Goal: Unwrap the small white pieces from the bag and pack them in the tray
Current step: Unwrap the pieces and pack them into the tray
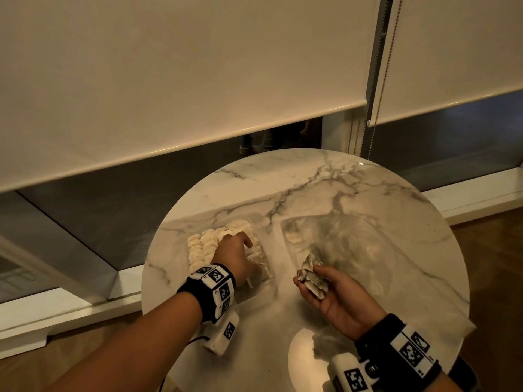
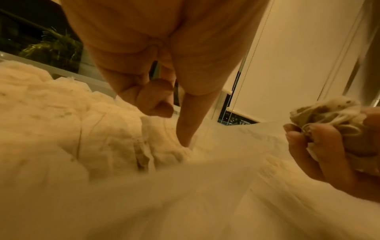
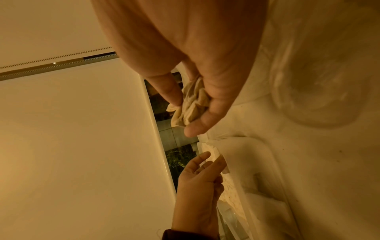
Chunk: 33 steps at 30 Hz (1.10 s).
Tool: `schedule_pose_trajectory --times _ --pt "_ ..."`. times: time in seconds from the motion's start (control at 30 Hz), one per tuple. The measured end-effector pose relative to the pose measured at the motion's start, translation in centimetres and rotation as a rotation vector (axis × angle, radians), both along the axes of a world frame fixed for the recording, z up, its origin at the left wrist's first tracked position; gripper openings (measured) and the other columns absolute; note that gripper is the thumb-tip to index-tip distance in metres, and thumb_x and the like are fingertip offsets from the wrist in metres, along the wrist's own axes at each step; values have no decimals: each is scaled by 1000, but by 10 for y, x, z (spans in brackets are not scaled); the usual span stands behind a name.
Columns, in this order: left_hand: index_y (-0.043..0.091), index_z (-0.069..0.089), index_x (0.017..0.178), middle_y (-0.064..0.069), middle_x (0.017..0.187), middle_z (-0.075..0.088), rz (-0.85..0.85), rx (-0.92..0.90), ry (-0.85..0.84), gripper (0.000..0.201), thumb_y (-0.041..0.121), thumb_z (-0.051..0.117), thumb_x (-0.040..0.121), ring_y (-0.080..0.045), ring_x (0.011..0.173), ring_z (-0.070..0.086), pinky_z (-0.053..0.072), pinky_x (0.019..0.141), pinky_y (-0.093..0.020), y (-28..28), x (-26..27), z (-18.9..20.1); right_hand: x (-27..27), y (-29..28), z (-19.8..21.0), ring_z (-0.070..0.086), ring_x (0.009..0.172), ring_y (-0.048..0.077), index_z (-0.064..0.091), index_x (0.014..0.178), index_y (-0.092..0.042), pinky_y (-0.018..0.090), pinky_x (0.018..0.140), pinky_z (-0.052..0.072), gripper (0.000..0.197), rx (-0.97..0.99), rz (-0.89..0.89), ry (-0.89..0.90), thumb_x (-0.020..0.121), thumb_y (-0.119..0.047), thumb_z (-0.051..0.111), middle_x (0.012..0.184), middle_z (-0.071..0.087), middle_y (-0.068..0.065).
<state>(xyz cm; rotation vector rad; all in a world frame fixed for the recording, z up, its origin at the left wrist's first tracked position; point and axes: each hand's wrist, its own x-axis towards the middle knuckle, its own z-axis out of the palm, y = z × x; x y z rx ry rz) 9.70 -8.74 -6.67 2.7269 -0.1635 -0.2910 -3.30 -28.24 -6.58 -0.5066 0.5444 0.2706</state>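
Note:
A clear plastic tray (image 1: 267, 264) at the table's left-centre holds rows of small white pieces (image 1: 206, 241). My left hand (image 1: 240, 244) is over the tray's right part. In the left wrist view one straight digit (image 2: 185, 129) touches a white piece (image 2: 170, 152), while the other fingers are loosely curled and hold nothing. My right hand (image 1: 308, 275) hovers to the right of the tray and grips a wad of crumpled wrappers (image 1: 311, 274), also seen as the wrappers (image 3: 193, 104). The clear bag (image 1: 353, 239) lies flat just beyond the right hand.
The round marble table (image 1: 311, 188) ends close behind the tray and the bag. Roller blinds and a bead chain (image 1: 382, 80) hang at the window behind it. Wooden floor (image 1: 495, 250) shows to the right.

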Motion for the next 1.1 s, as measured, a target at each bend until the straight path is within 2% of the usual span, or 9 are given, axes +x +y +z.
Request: schedule_pose_trajectory --times 0.1,0.2,0.37,0.47,0.53,0.7,0.8,0.93,1.1 --pt "21 65 94 -1 93 65 -9 -12 -2 26 22 82 73 -15 80 59 47 62 -24 -1 1 5 0 -1 0 70 77 30 63 101 6 31 61 62 19 13 -1 -7 97 -9 51 89 68 22" --pt "22 70 92 -1 98 69 -58 34 90 12 19 72 80 -16 88 64 52 70 -24 -3 -3 5 -1 1 0 72 77 30 64 101 6 31 62 63 20 12 13 -26 96 -9 52 91 68 22" --pt "27 68 96 2 105 70 -155 64 169 11 34 69 87 -15 91 62 52 79 -27 -2 -10 -2 -2 2 1 72 78 31 63 103 7 32 61 63 20 20 32 -35 96 -9 53 95 68 23" --pt "25 70 105 3 108 70 -174 59 171 22 39 69 88 -16 97 64 54 88 -30 0 -11 -4 -2 1 1 72 78 31 63 102 7 31 62 63 20 21 29 -30 96 -9 52 94 68 23" --pt "22 69 113 2 113 69 -203 52 180 27 36 68 90 -16 103 64 53 91 -29 0 -12 -3 -2 2 1 72 78 31 63 103 7 32 61 62 20 21 28 -24 96 -9 52 93 68 23" --pt "18 67 122 -2 122 67 -233 45 148 36 11 62 87 -19 113 61 50 98 -30 -1 -10 2 -3 4 4 72 77 31 63 103 6 32 59 62 19 21 32 -29 98 -8 51 93 68 23" --pt "18 66 122 -4 124 65 -146 128 96 38 6 58 87 -22 112 61 52 94 -29 3 -2 4 -3 3 5 72 76 31 62 104 7 32 60 62 19 23 27 -29 98 -8 51 93 68 24" --pt "15 59 124 -8 122 61 -121 309 118 46 13 69 80 -28 110 61 56 88 -34 7 6 8 -3 3 6 72 74 30 61 104 7 31 60 62 20 29 25 -26 99 -8 50 92 67 24" --pt "14 74 105 -7 106 71 -123 334 103 23 20 68 83 -26 94 68 60 81 -36 4 18 6 -3 5 6 72 74 30 61 103 6 31 59 62 19 19 31 -29 98 -7 49 91 67 23"
